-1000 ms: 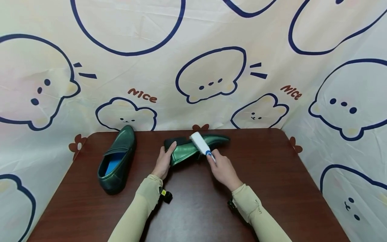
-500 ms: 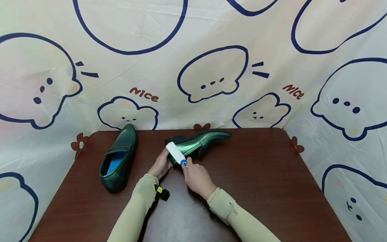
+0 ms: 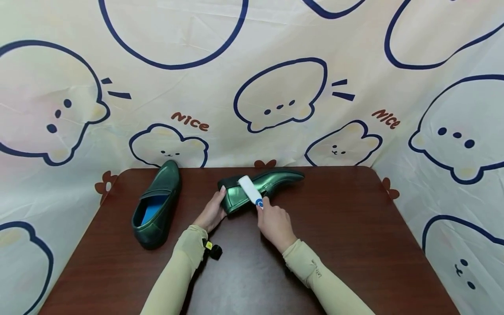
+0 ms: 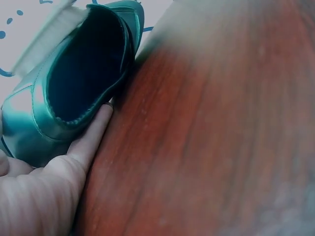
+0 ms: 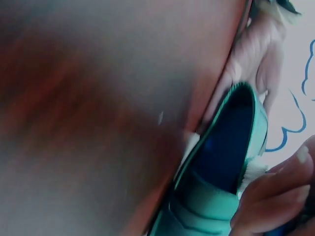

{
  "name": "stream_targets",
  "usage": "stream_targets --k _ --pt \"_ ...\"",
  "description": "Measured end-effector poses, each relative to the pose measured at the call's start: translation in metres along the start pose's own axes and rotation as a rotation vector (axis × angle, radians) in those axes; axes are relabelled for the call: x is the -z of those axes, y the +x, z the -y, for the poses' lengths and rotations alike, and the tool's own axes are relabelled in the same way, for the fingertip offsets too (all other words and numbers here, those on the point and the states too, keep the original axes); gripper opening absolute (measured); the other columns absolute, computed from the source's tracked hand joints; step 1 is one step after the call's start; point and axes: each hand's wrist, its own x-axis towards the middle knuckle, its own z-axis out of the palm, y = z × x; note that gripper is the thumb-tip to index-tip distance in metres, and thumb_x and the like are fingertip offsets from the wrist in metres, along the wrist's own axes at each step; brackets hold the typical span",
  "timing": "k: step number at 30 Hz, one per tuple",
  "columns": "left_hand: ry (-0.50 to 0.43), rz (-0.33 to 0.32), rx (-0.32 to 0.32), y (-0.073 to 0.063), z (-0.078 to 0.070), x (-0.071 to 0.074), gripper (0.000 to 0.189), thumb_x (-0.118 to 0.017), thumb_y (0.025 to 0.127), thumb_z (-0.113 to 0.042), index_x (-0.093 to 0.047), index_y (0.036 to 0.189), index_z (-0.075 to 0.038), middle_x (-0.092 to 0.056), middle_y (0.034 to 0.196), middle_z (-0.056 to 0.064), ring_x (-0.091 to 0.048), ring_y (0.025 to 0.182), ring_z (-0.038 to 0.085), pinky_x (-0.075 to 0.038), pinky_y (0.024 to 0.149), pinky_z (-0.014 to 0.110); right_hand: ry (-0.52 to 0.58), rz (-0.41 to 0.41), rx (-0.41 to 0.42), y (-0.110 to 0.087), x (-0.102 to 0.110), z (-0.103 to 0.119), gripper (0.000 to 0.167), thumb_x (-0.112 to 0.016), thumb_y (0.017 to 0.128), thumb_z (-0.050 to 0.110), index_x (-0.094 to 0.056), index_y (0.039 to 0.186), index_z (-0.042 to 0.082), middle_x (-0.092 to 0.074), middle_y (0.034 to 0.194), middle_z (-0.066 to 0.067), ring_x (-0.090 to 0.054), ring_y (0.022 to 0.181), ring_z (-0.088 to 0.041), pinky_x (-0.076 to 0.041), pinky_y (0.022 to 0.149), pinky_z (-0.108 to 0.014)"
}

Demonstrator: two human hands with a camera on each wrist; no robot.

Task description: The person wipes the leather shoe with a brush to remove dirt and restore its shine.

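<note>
A shiny green loafer (image 3: 236, 197) lies on its side near the table's back edge, toe pointing right. My left hand (image 3: 212, 211) grips its heel, thumb up by the sole and fingers under the heel; the left wrist view shows a finger (image 4: 93, 132) along the opening's edge. My right hand (image 3: 276, 223) holds a white brush (image 3: 250, 188) by its blue-marked handle, the head lying across the loafer's upper side. White bristles (image 5: 253, 173) show against the shoe's side in the right wrist view. The brush looks blurred in the left wrist view.
A matching green loafer (image 3: 157, 205) with a blue insole stands upright at the left of the brown wooden table (image 3: 354, 245). A cream curtain (image 3: 220, 96) with cartoon drawings hangs right behind the table and along both sides.
My right hand has swept the brush left to the loafer's heel, then partway back right to its middle. The left hand keeps its hold on the heel, and the loafer has barely moved.
</note>
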Motion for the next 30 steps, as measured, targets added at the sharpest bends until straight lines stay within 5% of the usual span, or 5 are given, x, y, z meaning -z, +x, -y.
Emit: stream_targets --k 5,11,15,23,30 --pt "0.001 0.001 -0.004 0.000 0.001 0.000 0.064 -0.032 0.108 -0.061 -0.019 0.148 -0.012 -0.041 0.140 0.009 -0.054 0.117 0.010 -0.049 0.096 0.028 0.008 -0.011 -0.023 0.002 0.010 0.000 0.028 -0.059 0.106 0.026 -0.059 0.113 0.000 -0.061 0.067 -0.011 -0.056 0.048 -0.023 -0.041 0.042 -0.035" --pt "-0.010 0.001 -0.008 -0.002 0.004 -0.001 0.054 -0.030 0.112 -0.050 -0.018 0.150 -0.013 -0.035 0.146 0.009 -0.052 0.119 0.011 -0.047 0.096 0.027 0.148 0.105 0.106 -0.005 0.008 0.021 0.023 -0.056 0.108 0.026 -0.055 0.099 0.005 -0.051 0.062 -0.002 -0.046 0.045 -0.013 -0.037 0.042 -0.028" --pt "-0.015 0.027 -0.021 -0.002 0.005 0.000 0.054 -0.027 0.114 -0.044 -0.013 0.157 -0.014 -0.026 0.156 0.010 -0.043 0.131 0.016 -0.043 0.102 0.029 0.121 0.082 0.144 -0.009 0.001 0.029 0.021 -0.059 0.106 0.025 -0.057 0.101 0.005 -0.052 0.063 -0.001 -0.045 0.044 -0.011 -0.035 0.040 -0.026" --pt "0.016 0.014 0.012 0.001 0.003 0.002 0.071 -0.032 0.107 -0.064 -0.014 0.153 -0.013 -0.035 0.145 0.009 -0.046 0.127 0.016 -0.045 0.101 0.029 0.064 0.018 0.037 -0.005 0.002 0.011 0.022 -0.060 0.106 0.026 -0.058 0.105 0.004 -0.055 0.062 -0.005 -0.048 0.043 -0.016 -0.033 0.039 -0.029" --pt "0.013 0.019 0.018 0.001 0.001 0.002 0.073 -0.033 0.107 -0.064 -0.012 0.154 -0.013 -0.034 0.150 0.012 -0.044 0.131 0.019 -0.044 0.103 0.032 0.053 -0.005 -0.059 0.002 0.017 -0.003 0.026 -0.059 0.106 0.025 -0.060 0.110 0.000 -0.063 0.070 -0.012 -0.054 0.048 -0.022 -0.040 0.041 -0.034"
